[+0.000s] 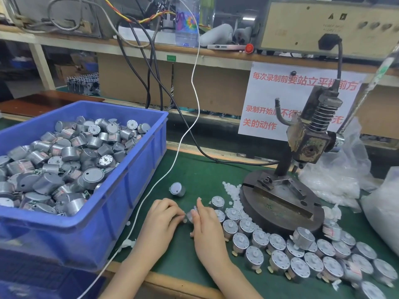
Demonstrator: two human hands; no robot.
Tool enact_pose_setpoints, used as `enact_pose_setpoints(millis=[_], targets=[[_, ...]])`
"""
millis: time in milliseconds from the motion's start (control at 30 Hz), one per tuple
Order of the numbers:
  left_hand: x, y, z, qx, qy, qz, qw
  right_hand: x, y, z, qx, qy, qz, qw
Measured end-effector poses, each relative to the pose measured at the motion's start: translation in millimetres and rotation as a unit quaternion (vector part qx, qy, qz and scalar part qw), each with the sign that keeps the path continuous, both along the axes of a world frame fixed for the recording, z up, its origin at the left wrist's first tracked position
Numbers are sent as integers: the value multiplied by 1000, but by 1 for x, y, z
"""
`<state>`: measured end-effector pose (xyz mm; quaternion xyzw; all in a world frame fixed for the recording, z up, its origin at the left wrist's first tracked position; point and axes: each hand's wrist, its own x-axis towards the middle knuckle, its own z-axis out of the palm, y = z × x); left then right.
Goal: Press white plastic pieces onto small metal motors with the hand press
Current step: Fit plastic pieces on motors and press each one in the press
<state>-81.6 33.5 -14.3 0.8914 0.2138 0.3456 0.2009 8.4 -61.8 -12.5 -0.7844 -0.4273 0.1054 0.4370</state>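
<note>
My left hand (163, 214) and my right hand (205, 219) meet on the green mat in front of me. Between their fingertips they pinch a small metal motor (190, 214), mostly hidden by the fingers. A tiny white piece (185, 221) shows just under it. One loose motor (177, 189) lies on its side a little farther back. The hand press (306, 143) stands at the right on its round steel base (280, 208), with nothing under its ram. White plastic pieces (233, 192) are heaped along the base's left edge.
A blue crate (138, 169) full of motors fills the left. Several motors (302, 255) stand in rows on the mat from centre to lower right. Clear bags of white pieces (341, 182) sit behind the press. A white cable (172, 169) crosses the mat.
</note>
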Motion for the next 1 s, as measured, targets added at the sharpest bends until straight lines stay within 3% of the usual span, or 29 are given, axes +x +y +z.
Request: enact_pose_setpoints(millis=[733,1000], targets=[[2,2,-1,-58,-10,95,994,7,12,-4,-42,-102,4,994],[2,4,-2,-64,-14,100,993,0,13,-1,-112,-186,0,976]])
